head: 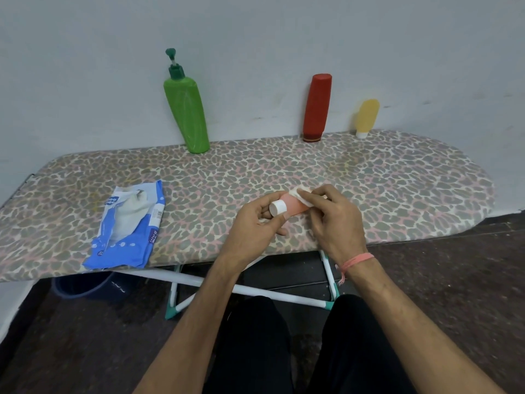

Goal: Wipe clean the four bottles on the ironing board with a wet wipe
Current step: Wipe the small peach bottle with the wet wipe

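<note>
Pink bottle (pixel 292 205) with a white cap (pixel 277 207) is held on its side just above the ironing board (pixel 397 189), gripped near the cap by the curled fingers of the left hand (pixel 255 223). A folded wet wipe (pixel 302 193) is pinched against its body by the right hand (pixel 332 217). Against the wall are stood a green pump bottle (pixel 187 115), a red bottle (pixel 316 109) and a yellow bottle (pixel 367 116). A blue wipes packet (pixel 127 226) is laid well to the left.

On the ironing board (pixel 369 177), three bottles stand along the back edge against the wall (pixel 255 29): a pump bottle (pixel 186 109) left, a tall bottle (pixel 316 109) right of it, a small tube (pixel 367 116) rightmost. A wipes packet (pixel 127 226) lies front left. A fourth bottle (pixel 292 206) is front centre, between the left hand (pixel 252 223) and right hand (pixel 335 220).
</note>
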